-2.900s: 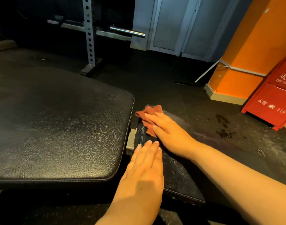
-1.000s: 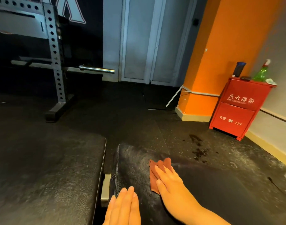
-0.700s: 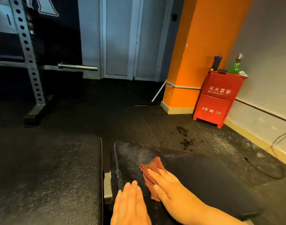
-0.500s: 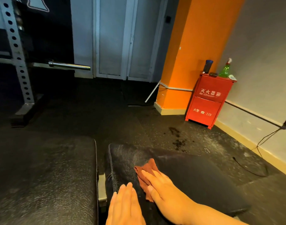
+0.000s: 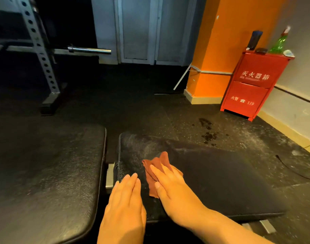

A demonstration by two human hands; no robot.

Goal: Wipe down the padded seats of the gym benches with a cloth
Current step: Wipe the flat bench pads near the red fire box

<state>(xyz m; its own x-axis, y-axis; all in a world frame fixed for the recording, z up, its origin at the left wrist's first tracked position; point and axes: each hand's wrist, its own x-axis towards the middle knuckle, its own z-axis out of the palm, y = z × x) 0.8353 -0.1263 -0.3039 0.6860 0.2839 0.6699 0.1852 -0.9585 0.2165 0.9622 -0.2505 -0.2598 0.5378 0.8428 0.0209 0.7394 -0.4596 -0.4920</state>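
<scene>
Right hand [image 5: 170, 187], fingers extended flat, presses a rust-red cloth [image 5: 155, 170] onto the small seat pad [image 5: 221, 182]; left hand [image 5: 126, 199], also flat and holding nothing, rests on the pad's near-left corner beside the cloth. Left of the seat pad, across a gap, lies the larger back pad [image 5: 45, 173]. Streaks show beyond the cloth, so wiping appears partly done; the pad's right expanse probably remains.

From my feed, the bench's seat pad [image 5: 221, 178] reads as black leather-like vinyl, grained and faintly glossy where light rakes its far corner, and the wider back pad [image 5: 45, 173] beside it shows the same pebbled sheen with a stitched seam. The cloth [image 5: 155, 166] is a soft, matt rust-red fabric, creased into folds. I see speckled, rough rubber on the floor [image 5: 133, 106], a polished metal barbell [image 5: 89, 49], a dull grey painted steel rack upright [image 5: 40, 50], and a smooth red-painted metal fire box [image 5: 252, 85].
</scene>
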